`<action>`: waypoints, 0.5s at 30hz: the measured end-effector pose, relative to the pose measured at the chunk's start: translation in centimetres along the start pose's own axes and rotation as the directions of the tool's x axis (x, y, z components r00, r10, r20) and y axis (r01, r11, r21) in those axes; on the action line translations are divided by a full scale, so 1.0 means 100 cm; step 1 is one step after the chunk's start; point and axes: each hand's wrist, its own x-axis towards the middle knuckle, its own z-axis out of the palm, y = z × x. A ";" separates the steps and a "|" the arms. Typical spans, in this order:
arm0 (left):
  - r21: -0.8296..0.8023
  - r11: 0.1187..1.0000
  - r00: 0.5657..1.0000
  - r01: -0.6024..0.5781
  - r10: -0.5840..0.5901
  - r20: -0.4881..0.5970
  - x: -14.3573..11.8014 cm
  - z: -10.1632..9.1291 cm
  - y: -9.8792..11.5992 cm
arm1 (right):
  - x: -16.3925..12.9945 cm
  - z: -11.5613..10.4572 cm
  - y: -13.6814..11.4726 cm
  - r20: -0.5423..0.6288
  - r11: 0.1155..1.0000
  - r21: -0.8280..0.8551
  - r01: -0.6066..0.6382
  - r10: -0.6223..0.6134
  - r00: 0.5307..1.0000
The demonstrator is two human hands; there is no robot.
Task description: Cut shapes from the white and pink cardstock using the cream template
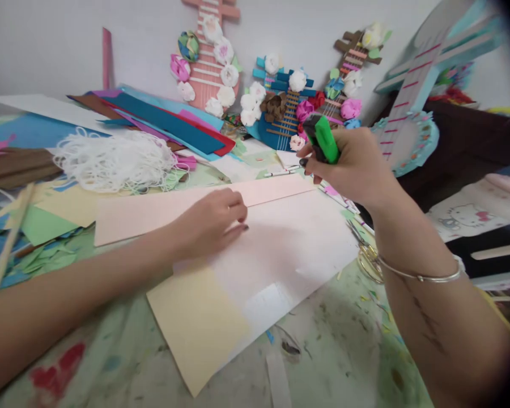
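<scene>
A white sheet [306, 238] with a cream-coloured end [199, 328] lies slanted on the table, glossy in one spot. Across its far edge runs a long pale pink paper strip [148, 209]. My left hand [216, 221] rests over the strip and the sheet, fingers bent with a gap between thumb and forefinger, pressing on the paper. My right hand [348, 164] is raised at the strip's far right end, gripping a green and black box cutter [326, 139]. The cutter's tip is hidden by the fingers.
White string [114, 158] is heaped at the left, before stacked coloured card [165, 122]. Gold-handled scissors [369, 258] lie right of the sheet. Paper instruments with flowers, including a blue one [276, 122], lean against the wall. A wooden stick [15, 232] lies at the left.
</scene>
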 end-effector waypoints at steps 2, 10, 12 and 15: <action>-0.093 0.992 0.993 -0.080 0.087 0.075 -0.002 0.000 0.025 | 0.001 -0.001 0.000 -0.001 0.999 -0.038 0.015 -0.015 1.000; -0.023 0.977 0.966 -0.211 0.212 0.146 -0.027 0.014 0.067 | -0.064 0.033 -0.001 0.310 0.974 -0.188 0.123 -0.060 0.949; -0.012 0.974 0.970 -0.226 0.226 0.094 -0.030 0.018 0.065 | -0.082 0.046 0.007 0.376 0.981 -0.126 0.147 -0.090 0.922; 0.011 0.972 0.972 -0.236 0.236 -0.001 -0.032 0.022 0.063 | -0.099 0.060 0.023 0.401 0.985 0.001 0.172 -0.157 0.902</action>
